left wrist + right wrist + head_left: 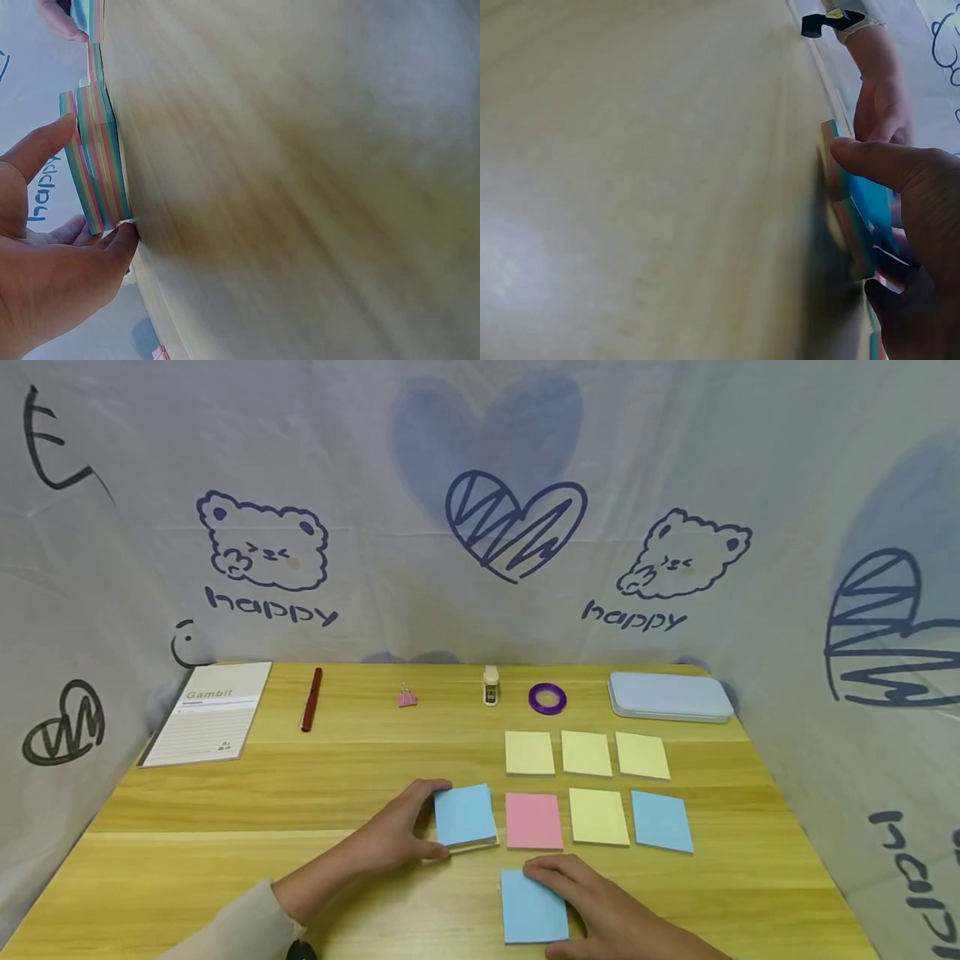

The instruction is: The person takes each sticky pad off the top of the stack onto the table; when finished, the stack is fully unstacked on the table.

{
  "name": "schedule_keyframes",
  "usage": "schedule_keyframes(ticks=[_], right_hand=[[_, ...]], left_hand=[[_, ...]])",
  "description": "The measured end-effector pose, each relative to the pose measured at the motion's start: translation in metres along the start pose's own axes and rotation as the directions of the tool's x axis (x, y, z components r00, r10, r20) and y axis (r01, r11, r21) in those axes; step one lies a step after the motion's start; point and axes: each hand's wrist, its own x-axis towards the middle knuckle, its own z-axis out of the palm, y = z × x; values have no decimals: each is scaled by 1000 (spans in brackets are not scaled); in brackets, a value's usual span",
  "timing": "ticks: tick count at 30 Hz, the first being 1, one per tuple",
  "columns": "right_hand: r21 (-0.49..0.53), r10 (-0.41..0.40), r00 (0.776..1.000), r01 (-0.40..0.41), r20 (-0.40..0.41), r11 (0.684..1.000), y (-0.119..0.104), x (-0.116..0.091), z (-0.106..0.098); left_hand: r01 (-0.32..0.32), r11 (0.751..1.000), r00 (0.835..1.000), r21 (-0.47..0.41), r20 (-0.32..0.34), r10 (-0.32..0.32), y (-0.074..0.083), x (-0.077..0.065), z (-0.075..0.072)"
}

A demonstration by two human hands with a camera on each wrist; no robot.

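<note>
At the table's middle, my left hand (399,833) grips a stack of sticky note pads (465,814) with a blue sheet on top. Its thumb is at the near corner and its fingers at the far left corner. Striped pastel edges of this stack (99,161) show in the left wrist view. Closer to me, my right hand (607,906) holds a blue-topped sticky note pad (531,910) by its right side, over the table. A pink sticky note pad (533,821) lies just right of the left hand's stack.
Right of the pink pad lie a yellow pad (598,817) and a blue pad (662,821). Three yellow pads (587,753) form a row behind. Along the back stand a notebook (210,714), red pen (311,700), binder clip (407,699), small white item (491,685), purple tape (533,700) and pale case (670,695).
</note>
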Motion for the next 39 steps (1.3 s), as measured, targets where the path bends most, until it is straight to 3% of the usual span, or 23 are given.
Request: schedule_keyframes(ticks=[5,9,14,18,24,28,39], right_hand=[[-38,2,1000,-2,1,999,-6,6,-8],[-66,56,998,-55,13,996,-9,17,-19],[0,141,989,-141,53,990,-3,37,-31],[60,156,986,-159,56,985,7,60,-37],[99,106,992,-112,63,989,20,96,-33],[118,136,985,-149,106,982,24,115,-28],[105,130,980,-147,153,983,28,135,-16]], left_hand=[[0,1000,1000,7,-2,0,-1,0,0],[-1,1000,1000,6,-1,1,0,0,0],[-2,1000,1000,12,1,2,0,-1,0],[-12,1000,1000,20,-1,12,0,-1,0],[-28,999,1000,23,2,28,-1,-1,-2],[-15,999,1000,34,8,14,-2,-1,-2],[-6,998,1000,66,2,6,1,-3,-3]])
